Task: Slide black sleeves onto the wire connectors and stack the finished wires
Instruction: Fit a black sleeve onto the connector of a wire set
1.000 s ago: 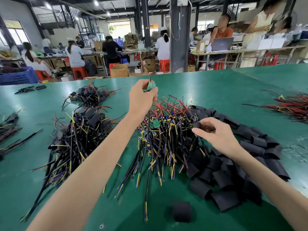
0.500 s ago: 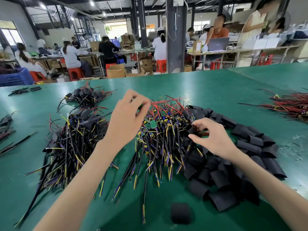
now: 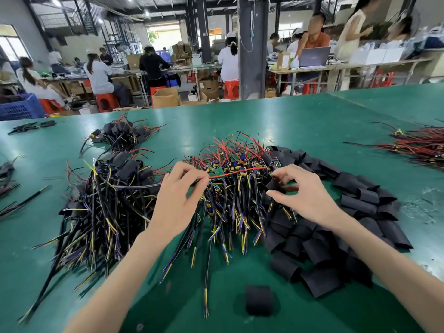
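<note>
Fingertips (image 3: 203, 180) of the left hand (image 3: 177, 195) are nipped together on one end of a red wire (image 3: 240, 171), right beside its small green circuit board (image 3: 217, 173). That's mid-frame, just over the heap of unsleeved wires (image 3: 230, 205). Across to the right hand (image 3: 310, 195): thumb and forefinger curl in on a black sleeve (image 3: 272, 185) at the left edge of the sleeve pile (image 3: 360, 203). It looks like a pinch, though the sleeve's mouth is hidden. Now the key line: that red wire stretches left to right, its free end pointing at the right hand. So the sleeve lies to the right of the board, almost on the wire's own axis. Right hand is the nearer one, and I'd expect the sleeve to travel leftward along the wire. Finished wires (image 3: 108, 188) wait left of centre, and a stray sleeve (image 3: 259, 300) sits bottom centre on the green table (image 3: 312, 131).
</note>
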The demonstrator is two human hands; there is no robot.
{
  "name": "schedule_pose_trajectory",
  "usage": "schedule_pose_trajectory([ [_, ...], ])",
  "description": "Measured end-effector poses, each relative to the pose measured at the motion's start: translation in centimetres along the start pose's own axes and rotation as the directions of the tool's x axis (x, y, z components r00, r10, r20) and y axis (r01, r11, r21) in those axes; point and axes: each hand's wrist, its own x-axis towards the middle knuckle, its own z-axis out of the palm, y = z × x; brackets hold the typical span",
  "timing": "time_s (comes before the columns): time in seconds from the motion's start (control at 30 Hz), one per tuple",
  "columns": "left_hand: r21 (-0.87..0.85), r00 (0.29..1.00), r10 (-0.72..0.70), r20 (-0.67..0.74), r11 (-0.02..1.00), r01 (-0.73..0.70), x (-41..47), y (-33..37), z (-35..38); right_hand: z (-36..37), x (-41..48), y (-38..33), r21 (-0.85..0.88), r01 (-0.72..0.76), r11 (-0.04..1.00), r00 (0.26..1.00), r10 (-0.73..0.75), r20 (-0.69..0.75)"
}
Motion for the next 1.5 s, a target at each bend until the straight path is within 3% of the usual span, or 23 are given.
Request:
schedule_pose_trajectory([
  [0.2, 0.009, 0.999, 0.016, 0.031, 1.0, -0.017, -0.4, 0.0, 0.2, -0.1, -0.1, -0.6, 0.039, 0.014, 0.999, 1.0, -0.013, -0.017],
  [0.43, 0.152, 0.995, 0.077, 0.069, 0.985, -0.087, -0.6, -0.3, 0.2, -0.3, 0.0, -1.2, 0.048, 0.053, 0.997, 0.997, -0.05, -0.064],
  [0.73, 0.143, 0.997, 0.06, -0.051, 0.988, -0.052, -0.4, -0.3, 0.2, -0.1, -0.1, -1.2, -0.011, 0.04, 0.999, 0.999, -0.041, -0.031],
  [1.27, 0.163, 0.995, 0.099, 0.023, 0.981, -0.102, -0.7, -0.1, 0.4, -0.3, -0.1, -1.9, 0.052, 0.049, 0.997, 0.995, -0.044, -0.095],
  [1.37, 0.2, 0.99, 0.128, 0.065, 0.97, -0.138, -0.7, 0.2, 0.4, -0.4, -0.3, -2.2, -0.112, 0.17, 0.979, 0.984, -0.174, -0.03],
  [1.5, 0.201, 0.969, 0.17, 0.18, 0.958, -0.206, -1.2, 1.4, 1.0, 0.3, -0.6, -2.8, -0.347, 0.35, 0.87, 0.934, -0.352, 0.06],
])
